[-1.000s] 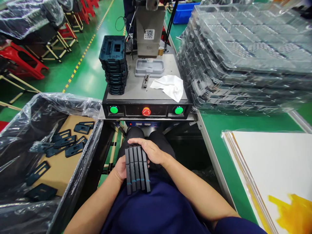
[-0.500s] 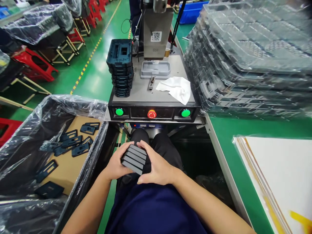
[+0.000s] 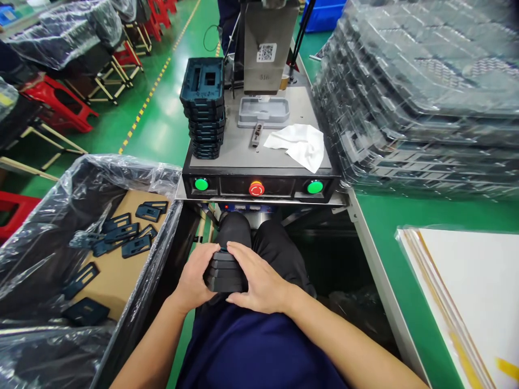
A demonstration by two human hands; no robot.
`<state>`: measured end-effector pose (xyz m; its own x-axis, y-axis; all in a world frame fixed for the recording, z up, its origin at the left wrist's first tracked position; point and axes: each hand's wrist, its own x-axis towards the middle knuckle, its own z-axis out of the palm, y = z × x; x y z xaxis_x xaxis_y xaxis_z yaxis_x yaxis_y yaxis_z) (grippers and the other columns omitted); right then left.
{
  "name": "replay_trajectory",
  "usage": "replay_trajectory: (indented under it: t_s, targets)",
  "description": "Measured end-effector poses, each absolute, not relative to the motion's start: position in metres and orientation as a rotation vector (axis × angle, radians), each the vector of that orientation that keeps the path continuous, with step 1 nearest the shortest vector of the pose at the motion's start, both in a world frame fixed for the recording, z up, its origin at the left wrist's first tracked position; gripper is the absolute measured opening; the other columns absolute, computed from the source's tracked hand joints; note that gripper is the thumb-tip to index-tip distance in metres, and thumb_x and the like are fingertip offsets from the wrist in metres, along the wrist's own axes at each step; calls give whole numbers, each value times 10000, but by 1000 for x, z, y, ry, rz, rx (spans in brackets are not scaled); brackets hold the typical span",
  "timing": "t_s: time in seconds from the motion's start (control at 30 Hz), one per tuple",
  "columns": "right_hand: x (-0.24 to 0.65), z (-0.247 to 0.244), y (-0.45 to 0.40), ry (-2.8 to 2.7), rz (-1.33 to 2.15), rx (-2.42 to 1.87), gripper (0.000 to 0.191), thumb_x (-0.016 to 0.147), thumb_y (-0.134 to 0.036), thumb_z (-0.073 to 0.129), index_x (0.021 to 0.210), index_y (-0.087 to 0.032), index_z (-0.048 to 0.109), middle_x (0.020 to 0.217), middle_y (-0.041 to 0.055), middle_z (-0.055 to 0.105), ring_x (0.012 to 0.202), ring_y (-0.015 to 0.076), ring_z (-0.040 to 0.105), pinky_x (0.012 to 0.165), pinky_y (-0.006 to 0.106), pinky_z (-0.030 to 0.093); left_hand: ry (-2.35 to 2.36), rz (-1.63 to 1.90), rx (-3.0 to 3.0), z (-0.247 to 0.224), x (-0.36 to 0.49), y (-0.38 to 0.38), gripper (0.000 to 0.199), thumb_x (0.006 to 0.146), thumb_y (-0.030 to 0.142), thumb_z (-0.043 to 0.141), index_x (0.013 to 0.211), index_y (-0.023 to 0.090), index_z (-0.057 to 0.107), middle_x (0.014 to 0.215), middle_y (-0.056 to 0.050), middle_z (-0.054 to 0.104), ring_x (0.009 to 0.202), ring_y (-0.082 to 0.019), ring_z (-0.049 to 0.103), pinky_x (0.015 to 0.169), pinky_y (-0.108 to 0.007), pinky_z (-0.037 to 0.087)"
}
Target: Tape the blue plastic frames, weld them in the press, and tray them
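Observation:
A small stack of dark grey plastic parts [image 3: 225,273] is held above my lap, near my belly. My left hand [image 3: 197,276] grips its left side and my right hand [image 3: 259,278] grips its right side, with the fingertips of both meeting near the far edge. Behind them, on the press table [image 3: 227,162], stands a tall stack of dark plastic housings [image 3: 205,108]. A grey fixture [image 3: 263,112] lies under the press head [image 3: 267,54], with a small metal piece [image 3: 257,135] in front of it and a white cloth [image 3: 302,145] to the right.
At the left, a plastic-lined bin [image 3: 166,216] holds loose dark parts [image 3: 121,232] on cardboard. Clear trays [image 3: 405,97] are piled at the right, behind white sheets [image 3: 474,281]. Green buttons [image 3: 315,187] and a red button [image 3: 256,188] line the table's front.
The held stack has turned and tilted, so its layers now run nearly level. My hands have shifted slightly around it. The whole view has moved a little.

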<state>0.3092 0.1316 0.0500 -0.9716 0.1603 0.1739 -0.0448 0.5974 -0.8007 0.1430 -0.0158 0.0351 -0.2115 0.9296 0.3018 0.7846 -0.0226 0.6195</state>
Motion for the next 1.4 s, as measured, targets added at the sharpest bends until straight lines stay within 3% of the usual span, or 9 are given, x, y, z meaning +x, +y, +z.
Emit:
replay_trajectory:
  t_s: [0.13, 0.27, 0.43, 0.73, 0.93, 1.07, 1.13, 1.23, 1.4]
  targets:
    - [304, 36, 127, -2619, 1211, -128, 919, 678, -137, 584, 1483, -127, 141, 1469, 196, 309, 1381, 299, 277, 1127, 497, 308, 2213, 755, 1935, 32, 152, -7, 660, 774, 249, 588, 1393, 220, 360, 1176, -142, 579, 1084, -322, 533, 961, -491, 400]
    - [300, 9, 127, -2634, 1250, -192, 876, 668, -145, 578, 1454, -79, 197, 1405, 205, 394, 1323, 295, 361, 1110, 470, 346, 2208, 594, 1843, 24, 162, -1, 627, 814, 319, 558, 1392, 149, 383, 1197, -178, 578, 1093, -343, 521, 960, -510, 387]
    - [305, -15, 136, -2612, 1414, -248, 766, 661, -163, 614, 1371, -134, 325, 1343, 155, 460, 1268, 260, 428, 1089, 429, 368, 2084, 554, 1769, 19, 148, -15, 793, 756, 384, 654, 1443, 169, 322, 1321, -185, 509, 1205, -368, 457, 1037, -541, 331]
    - [312, -31, 137, -2538, 1588, -362, 775, 646, -150, 633, 1349, -204, 312, 1317, 116, 466, 1206, 241, 482, 1047, 409, 390, 1941, 973, 1058, -4, 127, -55, 1000, 692, 367, 746, 1486, 246, 151, 1501, -148, 325, 1370, -311, 332, 1124, -510, 276]
    - [317, -41, 132, -2542, 1498, -293, 851, 646, -110, 579, 1417, -175, 226, 1421, 144, 388, 1325, 245, 384, 1105, 427, 349, 1795, 1206, 950, -20, 145, -58, 1099, 714, 356, 740, 1500, 260, -22, 1588, -139, 91, 1453, -289, 102, 1171, -503, 128]
    - [319, -42, 131, -2558, 1434, -264, 889, 667, -127, 577, 1448, -152, 153, 1458, 163, 340, 1374, 252, 317, 1139, 458, 300, 1748, 1291, 949, -22, 153, -59, 1130, 694, 496, 725, 1505, 243, -20, 1594, -137, 47, 1454, -315, 65, 1172, -506, 104]
    - [320, -41, 131, -2567, 1428, -278, 893, 675, -139, 581, 1452, -150, 142, 1464, 169, 331, 1378, 257, 312, 1141, 467, 295, 1756, 1308, 960, -22, 155, -59, 1041, 756, 539, 644, 1508, 234, -7, 1596, -127, 49, 1454, -307, 67, 1177, -492, 92]
    - [320, -41, 130, -2571, 1448, -298, 910, 675, -159, 596, 1456, -152, 129, 1473, 172, 324, 1381, 269, 309, 1140, 473, 290, 1835, 1317, 943, -21, 158, -59, 789, 891, 437, 493, 1511, 253, 40, 1597, -88, 98, 1456, -260, 94, 1187, -456, 76]
    - [319, -42, 129, -2549, 1459, -294, 945, 658, -168, 615, 1460, -167, 115, 1475, 164, 323, 1378, 276, 312, 1139, 478, 288, 1881, 1379, 844, -21, 161, -57, 621, 933, 346, 425, 1498, 271, 176, 1579, -45, 203, 1446, -225, 158, 1197, -416, 80]
